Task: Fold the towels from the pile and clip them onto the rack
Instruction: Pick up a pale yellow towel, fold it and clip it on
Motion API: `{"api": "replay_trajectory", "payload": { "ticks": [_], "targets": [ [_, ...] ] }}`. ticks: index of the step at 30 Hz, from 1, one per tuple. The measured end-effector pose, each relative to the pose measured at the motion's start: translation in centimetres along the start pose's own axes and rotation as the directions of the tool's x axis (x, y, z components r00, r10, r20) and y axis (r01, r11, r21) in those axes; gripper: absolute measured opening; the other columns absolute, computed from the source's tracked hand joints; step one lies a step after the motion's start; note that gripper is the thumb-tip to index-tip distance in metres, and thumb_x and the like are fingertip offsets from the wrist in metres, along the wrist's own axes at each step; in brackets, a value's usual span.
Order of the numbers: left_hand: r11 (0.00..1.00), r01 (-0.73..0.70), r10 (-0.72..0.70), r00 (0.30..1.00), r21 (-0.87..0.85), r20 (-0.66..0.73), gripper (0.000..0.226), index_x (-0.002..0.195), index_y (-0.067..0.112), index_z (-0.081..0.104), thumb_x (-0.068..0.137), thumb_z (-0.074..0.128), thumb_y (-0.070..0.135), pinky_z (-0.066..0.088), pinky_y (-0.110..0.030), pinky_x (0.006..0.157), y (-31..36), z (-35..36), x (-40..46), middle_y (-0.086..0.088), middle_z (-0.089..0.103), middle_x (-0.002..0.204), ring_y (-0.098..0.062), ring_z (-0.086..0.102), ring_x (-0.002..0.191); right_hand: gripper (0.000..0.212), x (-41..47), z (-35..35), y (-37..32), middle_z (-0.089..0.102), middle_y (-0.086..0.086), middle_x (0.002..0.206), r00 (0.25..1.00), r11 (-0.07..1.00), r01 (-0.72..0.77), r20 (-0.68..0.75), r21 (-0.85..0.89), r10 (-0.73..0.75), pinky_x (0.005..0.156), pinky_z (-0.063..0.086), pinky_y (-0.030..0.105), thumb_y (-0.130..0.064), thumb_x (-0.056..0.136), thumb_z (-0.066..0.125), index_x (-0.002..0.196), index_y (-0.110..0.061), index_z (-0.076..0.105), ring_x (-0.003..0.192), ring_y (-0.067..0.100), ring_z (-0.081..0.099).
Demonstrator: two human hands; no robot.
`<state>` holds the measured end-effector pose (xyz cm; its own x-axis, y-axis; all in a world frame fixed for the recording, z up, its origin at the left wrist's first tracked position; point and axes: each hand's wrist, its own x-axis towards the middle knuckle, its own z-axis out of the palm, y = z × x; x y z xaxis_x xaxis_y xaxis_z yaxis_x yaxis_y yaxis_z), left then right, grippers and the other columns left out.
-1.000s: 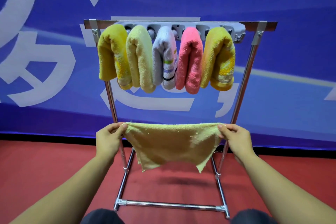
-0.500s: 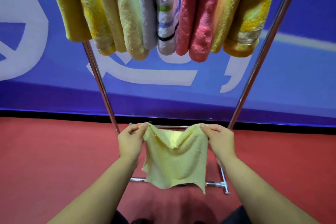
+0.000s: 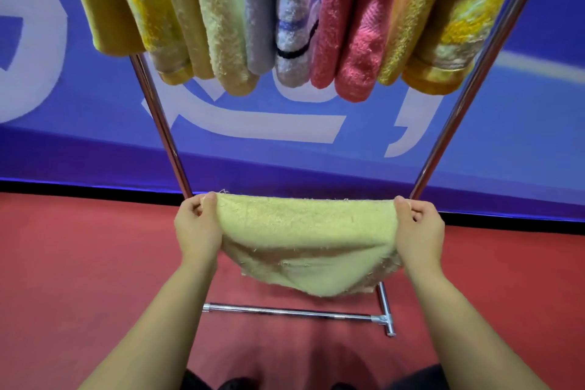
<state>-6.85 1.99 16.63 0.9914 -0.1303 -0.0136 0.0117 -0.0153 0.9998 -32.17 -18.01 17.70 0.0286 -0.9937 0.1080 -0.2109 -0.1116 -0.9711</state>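
Held stretched between the two hands, a pale yellow towel (image 3: 304, 231) with its long axis running left to right, top edge level and taut, lower part sagging in a doubled belly toward the red floor (image 3: 79, 263), just near of the rack (image 3: 449, 133) and below its hanging row. Left hand (image 3: 198, 228) pinching the left top corner, right hand (image 3: 418, 231) pinching the right one, fingers curled round the cloth. Overhead, five folded towels (image 3: 354, 35) hanging long axis downward, yellow, cream, lilac striped, pink, orange-yellow; large white characters on the blue banner (image 3: 522, 123) behind, cut off, unreadable.
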Motion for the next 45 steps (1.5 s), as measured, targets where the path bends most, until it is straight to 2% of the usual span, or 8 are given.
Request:
{"api": "replay_trajectory", "payload": {
  "ticks": [4, 13, 18, 25, 31, 38, 42, 45],
  "targets": [
    [0.997, 0.016, -0.017, 1.0, 0.071, 0.013, 0.016, 0.099, 0.01, 0.068, 0.098, 0.066, 0.025, 0.046, -0.029, 0.073, 0.2, -0.1, -0.3, 0.005, 0.064, 0.08, -0.006, 0.056, 0.071, 0.021, 0.0, -0.4, 0.0, 0.066, -0.005, 0.081, 0.998, 0.998, -0.063, -0.006, 0.01, 0.063, 0.067, 0.044, 0.025, -0.031, 0.096, 0.068, 0.097, -0.01, 0.069, 0.076, 0.013, 0.061],
    [0.977, 0.134, -0.135, 0.991, 0.168, -0.004, 0.016, 0.089, 0.013, 0.074, 0.092, 0.07, 0.028, 0.052, -0.039, 0.081, 0.8, 0.1, -1.5, 0.005, 0.069, 0.078, -0.026, 0.066, 0.083, 0.017, -0.8, 0.4, -0.5, 0.078, 0.001, 0.085, 0.978, 0.978, -0.198, 0.081, 0.069, 0.192, 0.091, 0.059, 0.045, -0.033, 0.086, 0.079, 0.083, -0.017, 0.076, 0.092, 0.024, 0.074],
    [0.978, 0.206, -0.207, 0.966, 0.023, 0.155, 0.011, 0.084, 0.013, 0.075, 0.09, 0.075, 0.023, 0.052, -0.041, 0.072, 1.4, 1.5, -3.4, -0.003, 0.07, 0.074, -0.02, 0.059, 0.068, 0.017, -2.1, 1.7, -1.4, 0.079, 0.001, 0.081, 0.97, 0.978, -0.186, 0.178, 0.092, 0.168, 0.077, 0.057, 0.041, -0.033, 0.086, 0.079, 0.086, -0.016, 0.078, 0.088, 0.027, 0.076],
    [0.961, 0.265, -0.219, 0.903, -0.076, 0.369, 0.014, 0.091, 0.003, 0.073, 0.091, 0.076, 0.016, 0.048, -0.04, 0.067, 2.2, 4.1, -6.5, -0.011, 0.064, 0.073, -0.024, 0.055, 0.07, 0.011, -3.7, 4.6, -1.9, 0.079, 0.008, 0.08, 0.922, 0.979, -0.196, 0.352, 0.06, 0.163, 0.083, 0.06, 0.059, -0.024, 0.09, 0.074, 0.09, -0.014, 0.077, 0.079, 0.025, 0.074],
    [0.952, 0.294, -0.222, 0.849, -0.079, 0.48, 0.008, 0.097, 0.009, 0.075, 0.097, 0.068, 0.011, 0.044, -0.04, 0.071, 2.0, 5.9, -7.4, -0.015, 0.063, 0.081, -0.025, 0.053, 0.078, 0.011, -5.1, 6.6, -2.4, 0.077, -0.002, 0.079, 0.879, 0.994, -0.111, 0.466, 0.0, 0.098, 0.086, 0.06, 0.053, -0.022, 0.095, 0.067, 0.091, -0.017, 0.075, 0.081, 0.014, 0.074],
    [0.997, 0.073, -0.075, 0.88, 0.023, 0.47, 0.011, 0.097, 0.019, 0.078, 0.096, 0.069, 0.014, 0.057, -0.037, 0.078, 2.0, 6.3, -8.0, -0.005, 0.079, 0.086, -0.016, 0.07, 0.076, 0.012, -6.1, 7.1, -3.6, 0.078, -0.004, 0.076, 0.904, 0.999, -0.025, 0.427, 0.04, 0.006, 0.075, 0.06, 0.037, -0.017, 0.092, 0.072, 0.082, -0.022, 0.073, 0.073, 0.008, 0.074],
    [0.996, -0.054, 0.014, 0.866, 0.066, 0.5, 0.012, 0.097, 0.022, 0.078, 0.097, 0.068, 0.015, 0.059, -0.033, 0.078, 2.2, 6.1, -8.4, 0.004, 0.079, 0.084, -0.014, 0.074, 0.081, 0.006, -6.1, 7.0, -3.9, 0.078, -0.007, 0.08, 0.931, 0.999, -0.004, 0.365, 0.044, -0.013, 0.081, 0.06, 0.039, -0.021, 0.092, 0.074, 0.086, -0.022, 0.076, 0.08, 0.008, 0.075],
    [0.999, -0.028, 0.005, 0.855, 0.037, 0.519, 0.013, 0.099, 0.02, 0.078, 0.096, 0.068, 0.013, 0.061, -0.038, 0.082, 2.5, 5.9, -8.5, 0.003, 0.08, 0.086, -0.013, 0.076, 0.082, 0.006, -6.3, 6.9, -4.1, 0.079, -0.006, 0.079, 0.921, 0.997, -0.032, 0.389, 0.077, 0.0, 0.081, 0.061, 0.042, -0.019, 0.091, 0.075, 0.085, -0.021, 0.076, 0.078, 0.009, 0.076]
  ]
}}
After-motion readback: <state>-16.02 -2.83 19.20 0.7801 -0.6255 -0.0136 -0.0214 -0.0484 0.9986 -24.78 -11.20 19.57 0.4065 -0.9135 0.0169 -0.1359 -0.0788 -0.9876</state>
